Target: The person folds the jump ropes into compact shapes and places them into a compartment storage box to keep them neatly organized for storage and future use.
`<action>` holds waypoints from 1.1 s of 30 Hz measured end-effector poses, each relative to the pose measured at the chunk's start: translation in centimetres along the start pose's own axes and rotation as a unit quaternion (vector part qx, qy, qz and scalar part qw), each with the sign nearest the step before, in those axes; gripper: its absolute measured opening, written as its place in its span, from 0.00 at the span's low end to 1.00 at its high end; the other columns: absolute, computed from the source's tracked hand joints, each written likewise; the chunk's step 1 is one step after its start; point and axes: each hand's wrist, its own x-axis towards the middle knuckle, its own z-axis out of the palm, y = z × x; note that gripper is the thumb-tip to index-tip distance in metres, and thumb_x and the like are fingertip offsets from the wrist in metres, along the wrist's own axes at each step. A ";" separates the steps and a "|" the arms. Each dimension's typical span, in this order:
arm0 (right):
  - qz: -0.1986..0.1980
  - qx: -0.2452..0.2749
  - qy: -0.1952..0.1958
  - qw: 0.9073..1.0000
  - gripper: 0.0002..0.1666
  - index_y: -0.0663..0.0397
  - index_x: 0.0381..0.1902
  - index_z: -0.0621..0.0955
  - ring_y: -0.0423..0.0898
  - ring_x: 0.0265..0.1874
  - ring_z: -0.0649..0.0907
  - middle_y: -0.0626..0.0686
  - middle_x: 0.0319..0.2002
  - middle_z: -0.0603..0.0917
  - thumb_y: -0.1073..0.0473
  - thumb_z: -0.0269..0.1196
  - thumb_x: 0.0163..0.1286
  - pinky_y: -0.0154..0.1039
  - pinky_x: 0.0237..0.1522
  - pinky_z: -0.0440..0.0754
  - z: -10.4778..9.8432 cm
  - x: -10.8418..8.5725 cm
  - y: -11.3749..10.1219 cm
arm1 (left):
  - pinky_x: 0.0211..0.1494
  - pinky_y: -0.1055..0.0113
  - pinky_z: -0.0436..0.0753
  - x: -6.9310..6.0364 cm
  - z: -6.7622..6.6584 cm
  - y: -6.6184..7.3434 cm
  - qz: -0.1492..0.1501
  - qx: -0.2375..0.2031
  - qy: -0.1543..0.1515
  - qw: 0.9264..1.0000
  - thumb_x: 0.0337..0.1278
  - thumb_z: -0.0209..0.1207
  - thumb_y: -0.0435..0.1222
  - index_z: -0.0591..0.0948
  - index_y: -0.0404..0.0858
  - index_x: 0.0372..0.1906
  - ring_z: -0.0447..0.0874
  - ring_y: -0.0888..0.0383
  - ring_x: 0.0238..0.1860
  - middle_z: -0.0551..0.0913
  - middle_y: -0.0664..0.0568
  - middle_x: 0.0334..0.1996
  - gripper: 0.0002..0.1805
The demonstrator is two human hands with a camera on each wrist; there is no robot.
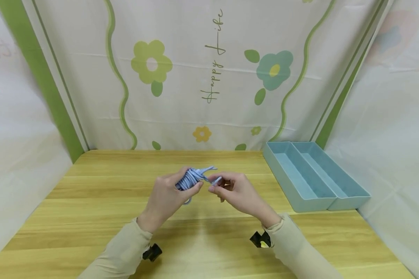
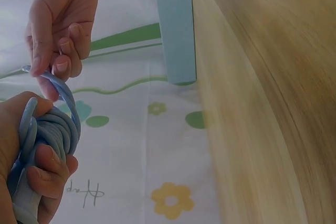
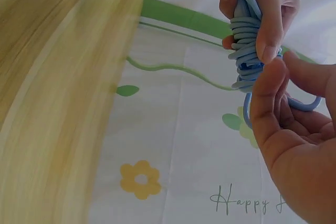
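A light blue cord [image 1: 189, 179], wound into a tight bundle, is held above the table. My left hand [image 1: 165, 197] grips the bundle, its thumb and fingers curled round the coils. A strand runs from the coils to my right hand [image 1: 239, 192], which pinches it between thumb and fingertips. In the left wrist view that strand [image 2: 68, 98] arcs off the windings. From the right wrist view, several wraps [image 3: 244, 51] circle the bundle's middle, and a loop hangs below. Part of the cord is hidden behind the fingers.
Two pale blue trays [image 1: 302, 199] stand side by side at the table's right. The wooden table [image 1: 90, 217] ends at a patterned curtain [image 1: 181, 108] behind, with white cloth on both sides. Small black devices [image 1: 152, 252] are at the sleeve cuffs.
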 end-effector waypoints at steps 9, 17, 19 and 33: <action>-0.010 -0.031 0.020 0.999 0.07 0.53 0.45 0.83 0.45 0.18 0.76 0.47 0.26 0.80 0.59 0.61 0.73 0.39 0.19 0.79 0.2 0.0 0.2 | 0.20 0.79 0.76 -0.1 0.1 0.0 0.001 0.006 -0.004 1.000 0.48 0.74 0.39 0.83 0.35 0.45 0.80 0.65 0.19 0.85 0.50 0.25 0.19; -0.017 -0.042 0.034 0.998 0.12 0.52 0.29 0.78 0.45 0.17 0.75 0.46 0.22 0.77 0.59 0.57 0.76 0.36 0.17 0.76 0.5 0.2 -0.1 | 0.19 0.77 0.75 0.0 0.3 0.2 0.004 0.017 -0.001 1.000 0.48 0.75 0.39 0.83 0.35 0.45 0.79 0.65 0.17 0.85 0.50 0.24 0.20; -0.017 -0.050 0.036 0.998 0.12 0.51 0.29 0.78 0.44 0.16 0.74 0.46 0.22 0.76 0.58 0.57 0.76 0.35 0.16 0.75 0.5 0.2 0.0 | 0.19 0.77 0.75 0.0 0.3 0.2 0.003 0.017 -0.002 1.000 0.48 0.75 0.39 0.83 0.35 0.45 0.79 0.65 0.17 0.85 0.50 0.24 0.21; 0.068 -0.002 -0.050 0.996 0.15 0.61 0.37 0.75 0.51 0.27 0.80 0.55 0.28 0.78 0.57 0.48 0.81 0.44 0.27 0.84 0.9 0.1 0.7 | 0.21 0.74 0.78 -0.2 0.3 0.6 0.060 0.013 0.004 0.998 0.49 0.74 0.39 0.81 0.34 0.47 0.78 0.63 0.17 0.83 0.50 0.22 0.22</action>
